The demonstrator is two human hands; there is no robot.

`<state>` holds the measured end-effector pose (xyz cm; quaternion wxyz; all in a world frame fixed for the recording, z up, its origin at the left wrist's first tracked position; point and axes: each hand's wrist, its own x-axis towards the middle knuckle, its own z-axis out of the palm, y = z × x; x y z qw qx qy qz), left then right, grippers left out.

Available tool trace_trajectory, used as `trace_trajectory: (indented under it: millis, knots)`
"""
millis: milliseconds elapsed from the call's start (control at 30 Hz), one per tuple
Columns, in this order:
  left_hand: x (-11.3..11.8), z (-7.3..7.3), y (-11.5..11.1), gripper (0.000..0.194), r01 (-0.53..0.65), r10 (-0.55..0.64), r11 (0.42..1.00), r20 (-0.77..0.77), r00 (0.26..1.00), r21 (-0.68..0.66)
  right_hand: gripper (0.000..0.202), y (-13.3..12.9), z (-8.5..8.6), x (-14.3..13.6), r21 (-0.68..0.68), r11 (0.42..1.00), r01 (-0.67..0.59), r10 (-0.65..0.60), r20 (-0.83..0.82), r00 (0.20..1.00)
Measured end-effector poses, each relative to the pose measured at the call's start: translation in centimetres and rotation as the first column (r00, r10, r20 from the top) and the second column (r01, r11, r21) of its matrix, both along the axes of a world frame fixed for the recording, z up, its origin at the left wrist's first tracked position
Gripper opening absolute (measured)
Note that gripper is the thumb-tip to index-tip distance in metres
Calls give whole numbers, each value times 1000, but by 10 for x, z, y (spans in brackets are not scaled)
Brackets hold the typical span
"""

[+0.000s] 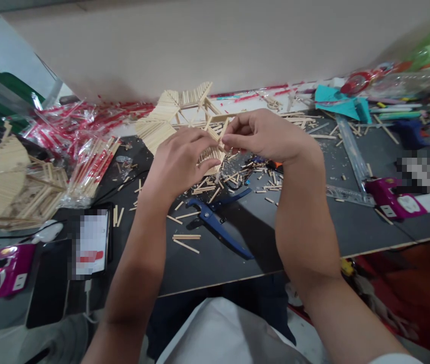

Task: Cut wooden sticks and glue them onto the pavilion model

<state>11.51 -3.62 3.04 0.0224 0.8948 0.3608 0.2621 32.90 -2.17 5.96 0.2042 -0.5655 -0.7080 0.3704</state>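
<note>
A pale wooden stick structure [167, 108] with fan-shaped panels stands at the middle back of the dark table, partly covered by my hands. My left hand [184, 156] is curved around its near part, thumb and fingers apart on either side of a small slatted section. At the structure's right side, my right hand [247, 132] pinches with thumb and index finger at a stick joint; what lies between the fingertips is too small to make out. Blue cutters [218, 225] lie on the table below the hands, among cut stick pieces [203, 188].
Another stick structure [6, 177] is at the left, beside packaged sticks [93, 169] and red-and-clear wrappers [59, 126]. Phones [91, 242] and a magenta power strip [12, 268] lie front left. Clear rulers [351, 151], teal paper [338, 103] and another magenta strip [392, 197] are right.
</note>
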Motion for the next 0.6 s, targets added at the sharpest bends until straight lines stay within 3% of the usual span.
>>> trace_trajectory:
  millis: [200, 333, 400, 533, 600]
  knots:
    - [0, 1, -3, 22, -3, 3, 1000, -18, 1000, 9, 14, -17, 15, 11, 111, 993, -43, 50, -67, 997]
    - [2, 1, -4, 21, -9, 9, 1000, -15, 1000, 17, 11, -48, 44, 15, 146, 982, -123, 116, 51, 992]
    - [2, 0, -4, 21, -13, 14, 1000, -12, 1000, 22, 14, -67, 58, 13, 148, 964, -219, 206, 95, 974]
    - [0, 1, -3, 24, 0, 0, 1000, -9, 1000, -11, 26, -111, 68, 7, 186, 831, -524, 520, 76, 851]
    - [-5, 3, -3, 30, -10, 11, 999, 8, 1000, -52, 25, -135, 64, 6, 272, 789, -551, 544, 109, 832]
